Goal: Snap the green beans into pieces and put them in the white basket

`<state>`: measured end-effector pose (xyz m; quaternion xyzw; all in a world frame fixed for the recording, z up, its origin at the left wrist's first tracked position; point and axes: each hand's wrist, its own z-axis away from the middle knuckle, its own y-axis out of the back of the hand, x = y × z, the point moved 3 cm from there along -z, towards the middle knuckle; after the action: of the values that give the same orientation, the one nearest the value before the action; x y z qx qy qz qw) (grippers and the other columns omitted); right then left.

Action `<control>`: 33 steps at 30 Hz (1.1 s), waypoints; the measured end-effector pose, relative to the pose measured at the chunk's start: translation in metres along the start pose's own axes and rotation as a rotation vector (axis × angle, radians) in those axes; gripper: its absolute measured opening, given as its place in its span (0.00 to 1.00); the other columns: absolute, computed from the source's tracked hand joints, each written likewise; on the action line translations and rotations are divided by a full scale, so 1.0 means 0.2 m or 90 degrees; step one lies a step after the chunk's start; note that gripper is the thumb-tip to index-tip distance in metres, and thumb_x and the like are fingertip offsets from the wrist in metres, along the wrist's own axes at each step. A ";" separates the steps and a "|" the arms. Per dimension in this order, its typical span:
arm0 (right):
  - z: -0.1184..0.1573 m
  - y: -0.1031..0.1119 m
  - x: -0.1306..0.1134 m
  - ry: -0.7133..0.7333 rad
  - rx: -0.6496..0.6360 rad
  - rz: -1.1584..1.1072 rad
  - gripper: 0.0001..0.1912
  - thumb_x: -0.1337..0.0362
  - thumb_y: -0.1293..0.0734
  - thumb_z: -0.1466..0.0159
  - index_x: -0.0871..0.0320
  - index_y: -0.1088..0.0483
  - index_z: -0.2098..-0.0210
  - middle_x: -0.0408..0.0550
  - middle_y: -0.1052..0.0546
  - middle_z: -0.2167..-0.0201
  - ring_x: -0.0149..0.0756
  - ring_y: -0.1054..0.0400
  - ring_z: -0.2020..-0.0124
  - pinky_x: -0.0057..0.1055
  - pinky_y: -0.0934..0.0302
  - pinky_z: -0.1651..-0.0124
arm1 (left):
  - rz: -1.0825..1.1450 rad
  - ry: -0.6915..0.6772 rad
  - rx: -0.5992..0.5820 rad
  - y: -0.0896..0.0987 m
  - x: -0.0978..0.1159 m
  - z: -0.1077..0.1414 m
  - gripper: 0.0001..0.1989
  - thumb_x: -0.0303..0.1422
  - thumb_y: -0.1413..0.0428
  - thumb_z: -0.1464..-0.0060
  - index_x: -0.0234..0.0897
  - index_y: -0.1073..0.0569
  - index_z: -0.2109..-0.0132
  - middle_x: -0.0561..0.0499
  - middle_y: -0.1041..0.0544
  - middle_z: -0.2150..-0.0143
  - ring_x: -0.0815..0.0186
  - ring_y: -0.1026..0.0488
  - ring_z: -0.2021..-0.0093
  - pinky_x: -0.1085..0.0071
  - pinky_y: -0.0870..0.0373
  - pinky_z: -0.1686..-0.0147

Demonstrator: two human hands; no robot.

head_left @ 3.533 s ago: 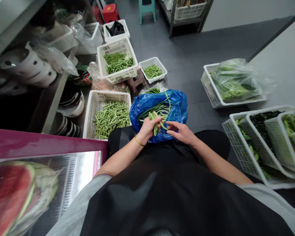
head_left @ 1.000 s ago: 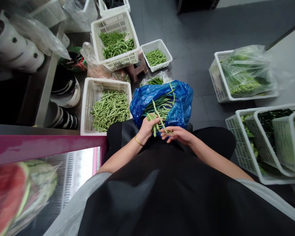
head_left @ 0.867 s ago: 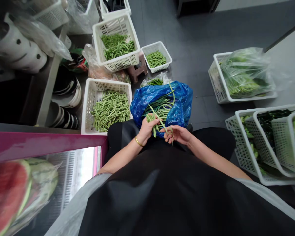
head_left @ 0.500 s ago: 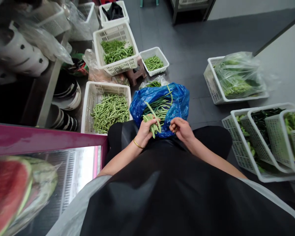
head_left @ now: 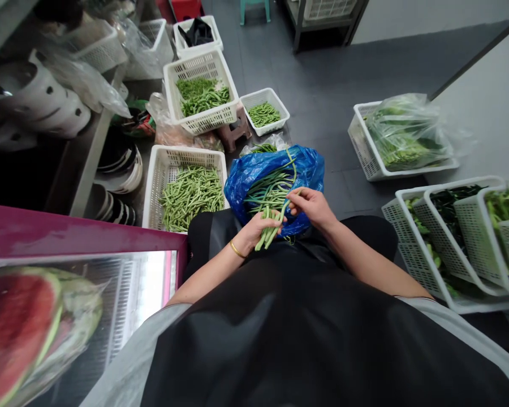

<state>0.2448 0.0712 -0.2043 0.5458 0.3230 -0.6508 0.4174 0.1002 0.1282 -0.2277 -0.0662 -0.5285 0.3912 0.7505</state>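
My left hand [head_left: 253,232], with a gold bangle at the wrist, is closed around a small bunch of green beans [head_left: 263,237]. One long bean [head_left: 283,212] slants up from that bunch, and my right hand [head_left: 311,206] pinches its upper end. Both hands are over the near side of an open blue plastic bag [head_left: 307,164] at my lap, with long beans [head_left: 269,185] lying inside. To the left, a white basket [head_left: 151,186] holds many short bean pieces [head_left: 193,195].
Beyond the bag are a small white basket [head_left: 285,116] of beans and a larger one [head_left: 169,85] on a stool. More vegetable baskets [head_left: 411,254] stand at the right. A pink-edged glass case [head_left: 80,232] with watermelon is at the lower left.
My right hand has moved up and now pinches the end of a long bean. The beans in my left hand have tilted, their lower ends pointing toward me. The view has shifted slightly.
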 end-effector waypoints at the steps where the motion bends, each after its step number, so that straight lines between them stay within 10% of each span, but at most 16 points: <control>1: 0.02 -0.03 -0.03 0.048 -0.006 0.055 0.17 0.49 0.32 0.47 0.58 0.29 0.69 0.42 0.28 0.79 0.29 0.35 0.81 0.29 0.37 0.74 | -0.014 -0.001 0.027 0.01 0.00 0.00 0.11 0.30 0.40 0.67 0.31 0.29 0.72 0.53 0.30 0.82 0.73 0.34 0.82 0.77 0.41 0.81; 5: 0.18 -0.11 -0.12 0.222 -0.083 0.255 0.12 0.54 0.35 0.42 0.55 0.26 0.67 0.49 0.23 0.70 0.37 0.29 0.68 0.35 0.35 0.59 | 0.011 -0.034 0.216 0.10 -0.02 -0.04 0.05 0.27 0.42 0.66 0.32 0.32 0.77 0.55 0.33 0.85 0.75 0.38 0.85 0.78 0.43 0.83; 8: 0.24 -0.13 -0.05 0.186 -0.146 0.239 0.15 0.53 0.38 0.39 0.56 0.27 0.64 0.50 0.23 0.70 0.36 0.28 0.69 0.34 0.34 0.61 | 0.100 0.008 0.284 0.17 -0.04 -0.06 0.05 0.28 0.43 0.64 0.32 0.33 0.77 0.54 0.32 0.84 0.75 0.37 0.84 0.77 0.41 0.83; 12: 0.18 -0.13 0.10 0.087 -0.173 0.241 0.20 0.52 0.45 0.35 0.58 0.29 0.60 0.48 0.23 0.73 0.33 0.29 0.75 0.30 0.35 0.70 | 0.059 0.053 0.134 0.14 -0.05 -0.07 0.10 0.28 0.39 0.66 0.31 0.32 0.73 0.53 0.29 0.82 0.71 0.32 0.82 0.75 0.35 0.80; 18: 0.09 -0.05 0.10 0.144 -0.192 0.670 0.20 0.55 0.42 0.37 0.61 0.29 0.75 0.55 0.25 0.72 0.35 0.31 0.72 0.27 0.46 0.72 | -0.126 0.093 -0.006 0.09 -0.03 -0.04 0.13 0.28 0.38 0.64 0.32 0.34 0.70 0.50 0.26 0.79 0.71 0.31 0.82 0.76 0.35 0.81; 27: 0.16 -0.10 0.10 -0.183 -0.509 -0.086 0.27 0.41 0.42 0.44 0.57 0.40 0.85 0.36 0.45 0.93 0.28 0.46 0.91 0.26 0.49 0.83 | -0.149 0.051 -0.170 0.06 0.07 -0.01 0.16 0.34 0.36 0.62 0.32 0.33 0.68 0.48 0.25 0.75 0.68 0.28 0.78 0.73 0.32 0.76; 30: 0.08 -0.01 0.11 -0.200 -0.631 0.155 0.22 0.45 0.35 0.47 0.59 0.31 0.81 0.41 0.35 0.90 0.30 0.39 0.87 0.26 0.45 0.80 | -0.023 -0.018 -0.057 0.16 0.10 -0.01 0.18 0.32 0.36 0.64 0.32 0.31 0.65 0.53 0.29 0.77 0.70 0.30 0.78 0.70 0.30 0.73; 33: -0.15 0.07 0.12 -0.064 -0.444 0.512 0.16 0.51 0.31 0.48 0.59 0.26 0.71 0.46 0.25 0.80 0.34 0.32 0.77 0.26 0.42 0.73 | 0.071 -0.070 0.055 0.26 0.12 -0.02 0.16 0.30 0.38 0.64 0.32 0.30 0.64 0.56 0.32 0.78 0.70 0.29 0.76 0.68 0.28 0.67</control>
<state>0.2691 0.0871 -0.2339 0.4235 0.2654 -0.3187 0.8054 0.0804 0.1819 -0.2382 -0.0416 -0.5467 0.4579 0.6998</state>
